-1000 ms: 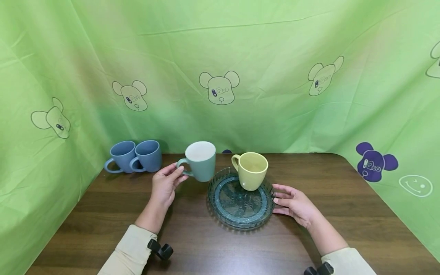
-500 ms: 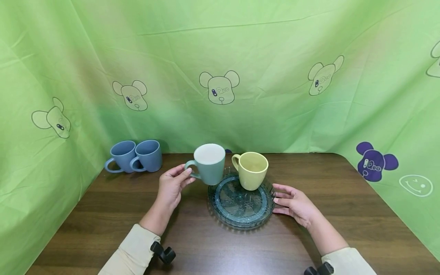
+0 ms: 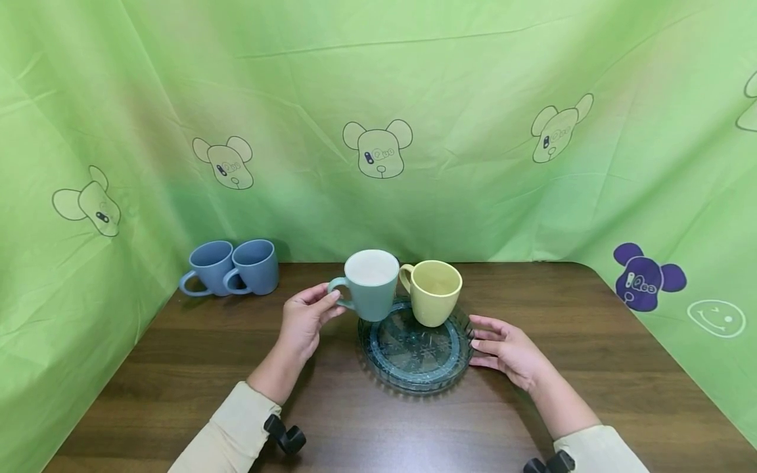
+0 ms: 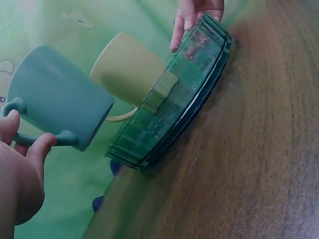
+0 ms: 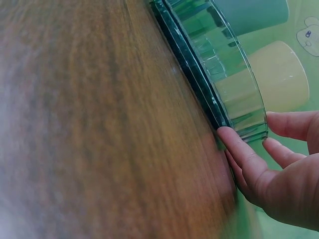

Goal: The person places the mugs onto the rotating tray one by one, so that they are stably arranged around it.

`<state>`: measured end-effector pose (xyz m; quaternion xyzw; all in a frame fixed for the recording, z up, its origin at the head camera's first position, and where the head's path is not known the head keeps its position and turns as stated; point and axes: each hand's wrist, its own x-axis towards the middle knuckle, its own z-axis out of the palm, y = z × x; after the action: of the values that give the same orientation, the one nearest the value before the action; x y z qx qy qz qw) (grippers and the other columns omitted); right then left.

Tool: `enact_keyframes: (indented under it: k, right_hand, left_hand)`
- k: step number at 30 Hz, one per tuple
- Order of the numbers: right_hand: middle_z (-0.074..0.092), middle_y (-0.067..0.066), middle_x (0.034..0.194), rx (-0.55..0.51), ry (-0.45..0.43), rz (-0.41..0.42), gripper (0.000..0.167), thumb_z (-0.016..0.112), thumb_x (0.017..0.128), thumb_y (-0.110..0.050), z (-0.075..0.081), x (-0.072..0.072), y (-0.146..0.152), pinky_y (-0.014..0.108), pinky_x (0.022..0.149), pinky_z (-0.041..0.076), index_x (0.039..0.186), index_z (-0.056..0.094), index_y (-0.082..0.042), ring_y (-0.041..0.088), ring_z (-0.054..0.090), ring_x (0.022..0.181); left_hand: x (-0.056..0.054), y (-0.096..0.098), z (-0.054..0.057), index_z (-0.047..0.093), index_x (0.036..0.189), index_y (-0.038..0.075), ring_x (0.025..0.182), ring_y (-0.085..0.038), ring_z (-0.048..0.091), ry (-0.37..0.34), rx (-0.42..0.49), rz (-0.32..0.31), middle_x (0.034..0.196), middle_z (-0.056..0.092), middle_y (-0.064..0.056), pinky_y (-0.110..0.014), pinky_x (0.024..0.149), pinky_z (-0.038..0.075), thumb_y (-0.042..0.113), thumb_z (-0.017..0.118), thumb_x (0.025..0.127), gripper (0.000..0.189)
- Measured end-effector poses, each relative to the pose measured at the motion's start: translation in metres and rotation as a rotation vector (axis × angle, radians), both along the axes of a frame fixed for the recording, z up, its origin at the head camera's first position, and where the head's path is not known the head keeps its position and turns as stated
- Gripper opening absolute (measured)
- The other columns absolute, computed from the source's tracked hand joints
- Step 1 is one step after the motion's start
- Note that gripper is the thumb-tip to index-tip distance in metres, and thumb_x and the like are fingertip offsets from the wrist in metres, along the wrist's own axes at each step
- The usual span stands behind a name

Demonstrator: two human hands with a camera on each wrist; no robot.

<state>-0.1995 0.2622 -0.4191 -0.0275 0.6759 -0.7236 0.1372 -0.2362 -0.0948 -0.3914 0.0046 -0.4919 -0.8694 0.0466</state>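
Here: teal mug (image 3: 374, 292), left hand (image 3: 303, 323) pinching handle (image 4: 67, 139), left of yellow mug (image 3: 434, 302), seemingly above glass tray (image 3: 414, 360); right hand (image 3: 510, 349), fingers straight, touching tray's right side.

Centre: we see glossy yellow mug (image 3: 435, 299), smooth teal mug (image 3: 374, 297), ribbed glass-like tray (image 3: 415, 361); below, wood-grain table (image 3: 378, 430); above, creased cloth (image 3: 461, 79).

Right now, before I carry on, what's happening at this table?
A person's left hand holds the green mug by its handle, raised clear of the glass dish. The yellow mug already stands upright in the dish, towards the back. The right hand has its fingers against the dish's right side. Two blue mugs stand at the back left of the table.
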Motion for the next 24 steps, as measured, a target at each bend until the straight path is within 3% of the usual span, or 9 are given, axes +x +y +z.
enact_keyframes:
  k: [24]
  right_hand:
    - [0.047,0.022,0.123,-0.023,-0.004,0.006,0.062,0.057,0.093,0.007,0.001,0.000,0.000,0.046,0.088,0.057,0.146,0.025,0.012,0.020,0.061,0.099]
  left_hand:
    - [0.000,0.015,-0.011,0.074,0.090,0.000,0.070,-0.015,0.068,-0.081,-0.054,-0.011,0.083,0.063,-0.008,-0.030,0.069,0.061,-0.013,0.067,0.085,0.016]
